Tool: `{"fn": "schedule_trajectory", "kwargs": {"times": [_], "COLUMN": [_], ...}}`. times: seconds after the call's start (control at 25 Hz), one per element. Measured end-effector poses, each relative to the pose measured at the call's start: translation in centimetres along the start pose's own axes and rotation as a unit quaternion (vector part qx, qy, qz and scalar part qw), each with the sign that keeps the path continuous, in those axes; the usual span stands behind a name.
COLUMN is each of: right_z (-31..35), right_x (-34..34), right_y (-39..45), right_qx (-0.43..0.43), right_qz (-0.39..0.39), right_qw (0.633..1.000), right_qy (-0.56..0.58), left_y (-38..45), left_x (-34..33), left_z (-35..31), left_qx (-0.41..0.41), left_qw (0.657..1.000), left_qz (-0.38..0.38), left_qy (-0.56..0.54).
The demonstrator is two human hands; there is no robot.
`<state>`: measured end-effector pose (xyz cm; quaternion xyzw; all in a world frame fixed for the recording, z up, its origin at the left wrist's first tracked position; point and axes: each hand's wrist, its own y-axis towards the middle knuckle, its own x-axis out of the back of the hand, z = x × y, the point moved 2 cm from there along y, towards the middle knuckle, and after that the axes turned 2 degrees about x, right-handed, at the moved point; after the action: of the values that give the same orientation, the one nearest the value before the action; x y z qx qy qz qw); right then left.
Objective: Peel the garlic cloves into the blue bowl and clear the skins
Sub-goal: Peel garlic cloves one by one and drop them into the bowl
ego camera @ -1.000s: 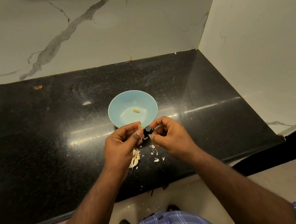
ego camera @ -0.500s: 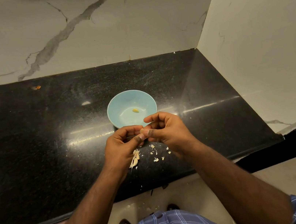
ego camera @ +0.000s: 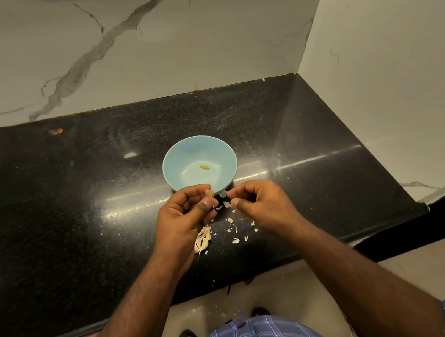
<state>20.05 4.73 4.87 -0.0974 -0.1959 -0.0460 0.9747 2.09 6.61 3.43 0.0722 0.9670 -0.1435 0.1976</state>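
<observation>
Nearest, below the fingers, unpeeled garlic cloves lie bunched on the black worktop, partly under the left hand's wrist, with skin flakes scattered just to their right. Above them the left hand pinches a garlic clove between curled fingers and thumb, the clove standing upright at the fingertips. The right hand is just beside it, apart, its curled fingers pinching a small scrap of skin. Just beyond both sets of fingers sits the blue bowl, holding one peeled clove. A marble wall rises behind.
</observation>
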Motion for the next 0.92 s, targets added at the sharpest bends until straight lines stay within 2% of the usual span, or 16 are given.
{"fn": "schedule_trajectory", "kwargs": {"times": [0.28, 0.48, 0.64, 0.72, 0.92], "right_z": [0.3, 1.6, 1.6, 1.2, -0.5], "right_x": [1.1, -0.1, -1.0, -1.1, -0.7], "right_y": [0.2, 0.3, 0.4, 0.3, -0.4], "right_qx": [0.017, 0.034, 0.003, -0.005, -0.010], "right_qz": [-0.007, 0.013, 0.022, 0.016, 0.005], "right_qw": [0.999, 0.995, 0.990, 0.992, 1.000], "right_qy": [-0.050, 0.097, 0.137, 0.122, -0.027], "left_y": [-0.1, -0.2, -0.5, -0.6, -0.8], "left_x": [-0.2, -0.4, -0.5, -0.5, -0.5], "left_z": [0.5, 0.6, 0.4, 0.3, -0.1], "left_qx": [0.006, -0.023, -0.026, -0.023, -0.002], "left_qw": [0.999, 0.996, 0.996, 0.997, 1.000], "left_qz": [-0.015, -0.002, -0.011, -0.014, -0.004], "left_qy": [0.038, 0.089, 0.080, 0.066, 0.023]}}
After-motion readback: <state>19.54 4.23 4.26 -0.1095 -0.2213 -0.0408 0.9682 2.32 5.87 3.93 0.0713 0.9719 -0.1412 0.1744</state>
